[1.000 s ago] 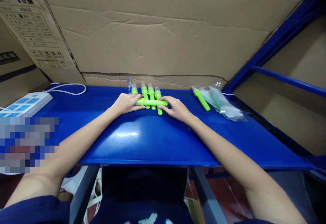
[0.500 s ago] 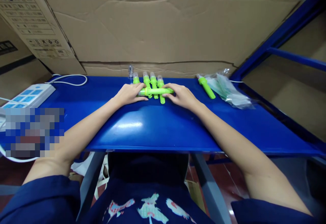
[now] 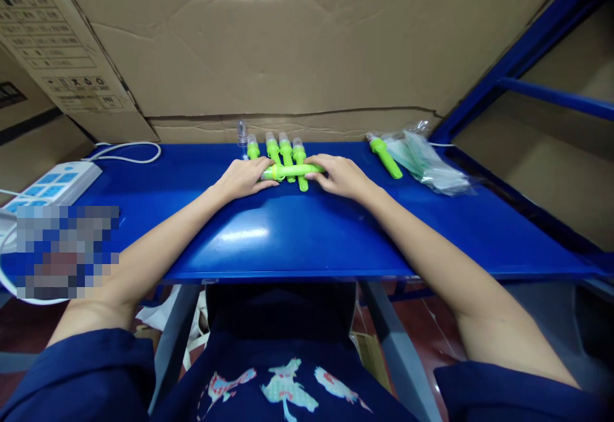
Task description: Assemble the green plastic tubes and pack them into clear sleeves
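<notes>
A bright green tube (image 3: 293, 170) lies crosswise on top of a row of several green tubes with clear caps (image 3: 286, 151), near the back of the blue table (image 3: 297, 230). My left hand (image 3: 244, 178) pinches the crosswise tube's left end. My right hand (image 3: 338, 176) pinches its right end. Both hands rest low on the table with fingers curled round the tube. A small clear cap (image 3: 242, 132) stands upright just left of the row.
Another green tube (image 3: 385, 157) lies by a pile of clear plastic bags (image 3: 426, 165) at the back right. A white power strip (image 3: 45, 185) and its cable (image 3: 125, 151) sit at the left. Cardboard boxes (image 3: 297, 45) wall the back; a blue frame (image 3: 537, 83) rises at the right.
The camera view dropped and then steadied. Both hands stay on the ends of the crosswise tube, which has hardly shifted over the row.
</notes>
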Tool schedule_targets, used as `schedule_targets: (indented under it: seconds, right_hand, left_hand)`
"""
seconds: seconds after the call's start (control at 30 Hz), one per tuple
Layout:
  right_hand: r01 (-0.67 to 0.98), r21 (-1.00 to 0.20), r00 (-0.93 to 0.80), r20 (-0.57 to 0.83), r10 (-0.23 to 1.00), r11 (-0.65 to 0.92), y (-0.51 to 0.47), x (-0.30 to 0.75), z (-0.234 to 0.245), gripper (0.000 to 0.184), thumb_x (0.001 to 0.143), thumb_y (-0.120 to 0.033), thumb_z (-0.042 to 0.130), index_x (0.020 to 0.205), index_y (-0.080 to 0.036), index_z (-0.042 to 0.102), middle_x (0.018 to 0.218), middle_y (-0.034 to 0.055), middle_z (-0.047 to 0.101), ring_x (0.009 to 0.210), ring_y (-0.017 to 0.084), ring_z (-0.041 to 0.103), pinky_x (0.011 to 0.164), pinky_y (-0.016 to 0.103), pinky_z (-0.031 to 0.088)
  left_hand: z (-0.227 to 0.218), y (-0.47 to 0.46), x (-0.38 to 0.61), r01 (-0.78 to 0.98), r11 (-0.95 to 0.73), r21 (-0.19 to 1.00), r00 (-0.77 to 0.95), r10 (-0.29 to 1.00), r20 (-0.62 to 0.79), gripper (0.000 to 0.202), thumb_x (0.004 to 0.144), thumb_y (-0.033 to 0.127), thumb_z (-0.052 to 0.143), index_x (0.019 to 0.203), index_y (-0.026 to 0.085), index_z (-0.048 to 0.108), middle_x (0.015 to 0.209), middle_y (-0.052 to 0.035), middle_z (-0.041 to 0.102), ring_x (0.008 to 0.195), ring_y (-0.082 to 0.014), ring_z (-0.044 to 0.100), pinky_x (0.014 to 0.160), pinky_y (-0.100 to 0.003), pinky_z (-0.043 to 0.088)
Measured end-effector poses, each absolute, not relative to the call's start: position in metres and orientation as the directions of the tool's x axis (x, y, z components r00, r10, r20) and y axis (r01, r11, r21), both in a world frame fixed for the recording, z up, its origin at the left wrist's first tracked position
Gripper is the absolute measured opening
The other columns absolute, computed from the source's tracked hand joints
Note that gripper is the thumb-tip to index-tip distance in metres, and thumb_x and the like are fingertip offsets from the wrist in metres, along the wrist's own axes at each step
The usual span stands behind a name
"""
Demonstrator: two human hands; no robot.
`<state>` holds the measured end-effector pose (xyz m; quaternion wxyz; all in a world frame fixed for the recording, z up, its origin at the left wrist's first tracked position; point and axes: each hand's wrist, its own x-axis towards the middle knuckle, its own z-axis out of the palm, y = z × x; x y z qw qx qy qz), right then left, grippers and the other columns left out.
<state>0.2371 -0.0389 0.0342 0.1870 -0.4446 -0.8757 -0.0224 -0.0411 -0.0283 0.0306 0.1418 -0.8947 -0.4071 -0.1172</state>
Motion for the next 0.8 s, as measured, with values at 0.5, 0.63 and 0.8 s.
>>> schedule_targets:
  seconds: [0.5, 0.63, 0.8]
  right_hand:
    - [0.778, -0.154, -0.556, 0.285, 0.781, 0.609, -0.042, 0.232, 0.034, 0.037, 0.095, -0.035, 0.056, 0.125, -0.016, 0.065, 0.113, 0.0126, 0.075, 0.091, 0.028, 0.069, 0.074, 0.032, 0.043]
    - [0.772, -0.178, -0.558, 0.273, 0.784, 0.611, -0.046, 0.227, 0.032, 0.04, 0.094, -0.037, 0.061, 0.127, -0.016, 0.059, 0.11, 0.0129, 0.074, 0.089, 0.028, 0.068, 0.072, 0.032, 0.042]
    - [0.751, -0.19, -0.533, 0.39, 0.751, 0.632, -0.051, 0.223, 0.034, 0.03, 0.095, -0.043, 0.06, 0.114, -0.02, 0.06, 0.109, 0.0107, 0.072, 0.091, 0.026, 0.067, 0.074, 0.031, 0.044]
  left_hand:
    - [0.033, -0.028, -0.045, 0.753, -0.628, -0.197, 0.654, 0.678, 0.336, 0.053, 0.095, 0.057, 0.055, 0.128, 0.016, 0.064, 0.115, -0.0126, 0.075, 0.097, -0.028, 0.074, 0.063, -0.031, 0.044]
    - [0.033, -0.027, -0.046, 0.733, -0.645, -0.218, 0.676, 0.652, 0.343, 0.055, 0.095, 0.056, 0.055, 0.13, 0.014, 0.062, 0.117, -0.0141, 0.074, 0.1, -0.0286, 0.073, 0.064, -0.031, 0.045]
    - [0.036, -0.033, -0.041, 0.753, -0.628, -0.199, 0.652, 0.669, 0.357, 0.056, 0.096, 0.061, 0.049, 0.123, 0.013, 0.064, 0.113, -0.0143, 0.075, 0.096, -0.029, 0.073, 0.064, -0.032, 0.045]
